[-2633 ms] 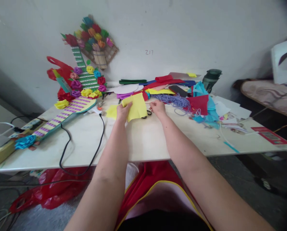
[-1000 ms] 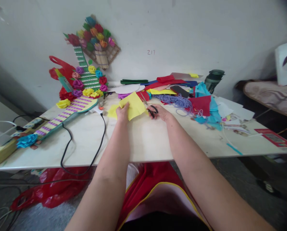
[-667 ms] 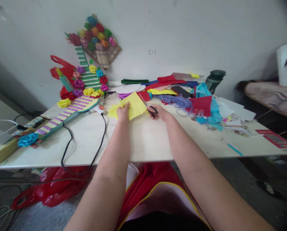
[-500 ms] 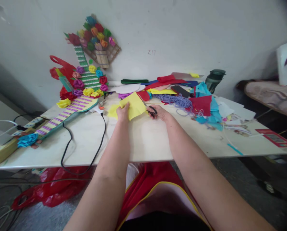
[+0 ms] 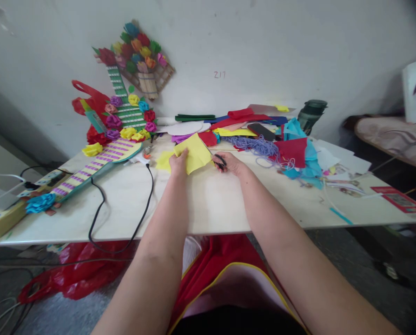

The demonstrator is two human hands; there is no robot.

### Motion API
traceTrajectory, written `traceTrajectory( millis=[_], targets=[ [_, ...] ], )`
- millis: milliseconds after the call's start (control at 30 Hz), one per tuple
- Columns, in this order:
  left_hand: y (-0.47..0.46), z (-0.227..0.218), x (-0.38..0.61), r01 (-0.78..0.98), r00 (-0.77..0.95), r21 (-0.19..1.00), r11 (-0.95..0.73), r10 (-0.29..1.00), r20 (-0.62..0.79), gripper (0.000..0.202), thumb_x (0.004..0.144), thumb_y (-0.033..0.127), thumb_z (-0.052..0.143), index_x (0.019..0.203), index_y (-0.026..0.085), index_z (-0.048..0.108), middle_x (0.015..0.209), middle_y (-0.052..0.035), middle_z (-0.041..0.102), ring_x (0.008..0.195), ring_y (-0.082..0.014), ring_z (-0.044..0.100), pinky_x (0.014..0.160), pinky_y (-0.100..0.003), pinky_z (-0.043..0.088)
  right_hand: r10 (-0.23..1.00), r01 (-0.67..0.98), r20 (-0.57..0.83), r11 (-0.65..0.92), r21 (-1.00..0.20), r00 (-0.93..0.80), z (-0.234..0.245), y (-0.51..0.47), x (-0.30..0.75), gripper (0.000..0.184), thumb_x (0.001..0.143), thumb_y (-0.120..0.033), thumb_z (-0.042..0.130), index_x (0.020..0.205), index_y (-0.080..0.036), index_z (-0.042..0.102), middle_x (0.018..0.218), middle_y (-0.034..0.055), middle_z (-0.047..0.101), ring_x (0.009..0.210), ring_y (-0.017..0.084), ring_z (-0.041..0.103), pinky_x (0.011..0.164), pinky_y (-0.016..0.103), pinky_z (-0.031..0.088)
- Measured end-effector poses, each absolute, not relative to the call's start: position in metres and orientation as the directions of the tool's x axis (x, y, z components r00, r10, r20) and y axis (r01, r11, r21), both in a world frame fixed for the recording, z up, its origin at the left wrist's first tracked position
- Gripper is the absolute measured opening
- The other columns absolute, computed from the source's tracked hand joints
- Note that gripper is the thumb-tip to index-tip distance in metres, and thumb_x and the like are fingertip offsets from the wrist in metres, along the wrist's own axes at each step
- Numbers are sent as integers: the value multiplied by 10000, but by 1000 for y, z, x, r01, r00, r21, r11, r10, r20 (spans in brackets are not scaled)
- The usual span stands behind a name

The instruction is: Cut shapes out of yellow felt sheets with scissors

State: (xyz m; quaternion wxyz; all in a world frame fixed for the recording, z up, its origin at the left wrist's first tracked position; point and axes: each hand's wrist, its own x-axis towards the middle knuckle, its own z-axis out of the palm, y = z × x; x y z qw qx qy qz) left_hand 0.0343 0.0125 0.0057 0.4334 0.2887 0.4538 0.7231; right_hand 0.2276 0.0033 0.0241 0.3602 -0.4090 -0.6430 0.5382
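My left hand (image 5: 179, 162) pinches a piece of yellow crepe-like paper (image 5: 198, 156) above the table, thumb on top. Black-handled scissors (image 5: 221, 162) are in my right hand (image 5: 230, 164), with fingers wrapped round the handles. Their blades lie along the right edge of the yellow paper; whether they are cutting into it is hard to see. Another part of yellow paper (image 5: 163, 161) lies to the left, behind my left hand; I cannot tell if it is the same sheet.
Paper-flower decorations (image 5: 99, 160) and a black cable (image 5: 145, 204) lie on the left of the table (image 5: 214, 214). Behind are coloured papers (image 5: 235, 132), purple yarn (image 5: 254, 146), red cloth-like paper (image 5: 291, 153) and a dark bottle (image 5: 311, 116). A red bag (image 5: 78, 274) sits below.
Both hands stay in nearly the same place. The scissors have closed slightly, their blades showing less apart at the paper's right edge.
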Motion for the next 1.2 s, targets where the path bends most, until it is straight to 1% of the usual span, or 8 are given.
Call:
traceTrajectory(
  millis=[133,400,567,700,867,967,1067,1200],
  targets=[
    [14,4,33,-347,-474,918,-191,880,4,201,659,262,728,803,149,643,864,-111,700,815,-243,685,709,-344,547,909,129,37,99,-987,-414,22,5,228,275,831,-389,594,686,-178,492,515,-44,550,359,50,459,320,170,255],
    [16,3,32,-348,-472,915,-204,881,17,211,664,273,727,803,143,636,835,-90,697,727,-207,677,697,-330,551,908,120,40,99,-988,-417,19,10,228,259,837,-381,589,705,-179,494,515,-51,538,351,49,458,312,168,223],
    [14,5,33,-336,-495,922,-193,869,1,210,656,262,729,808,151,635,856,-99,696,766,-228,684,706,-345,547,911,139,32,97,-985,-411,19,9,228,262,839,-380,589,706,-180,483,521,-56,528,347,43,449,311,160,210],
    [16,5,33,-343,-489,920,-192,872,0,191,663,260,723,802,159,639,901,-111,697,825,-250,686,722,-355,544,911,132,34,97,-986,-411,19,9,227,238,836,-374,588,728,-182,499,523,-60,527,347,43,447,317,158,222],
    [16,4,32,-335,-494,922,-194,870,4,172,673,252,720,792,164,632,886,-98,697,824,-235,686,710,-330,543,916,113,45,98,-989,-399,19,10,226,211,819,-356,606,739,-181,520,494,-68,506,340,45,432,336,162,274],
    [17,4,32,-337,-491,920,-203,871,13,173,675,250,720,791,156,633,878,-108,692,817,-239,687,714,-342,542,919,131,49,108,-985,-392,20,9,225,200,814,-351,613,751,-180,534,491,-68,502,335,47,428,322,168,251],
    [17,3,32,-348,-486,912,-218,873,23,178,670,255,724,789,156,635,869,-104,692,808,-230,686,727,-346,542,916,144,48,114,-983,-397,23,6,225,235,825,-381,599,733,-179,521,505,-60,515,337,48,438,313,172,230],
    [14,5,33,-358,-478,907,-224,878,28,174,669,258,724,784,161,636,856,-96,693,793,-225,684,729,-353,543,903,115,49,108,-987,-426,27,1,226,282,851,-414,559,713,-177,493,528,-36,543,360,61,478,317,179,241]
  ],
)
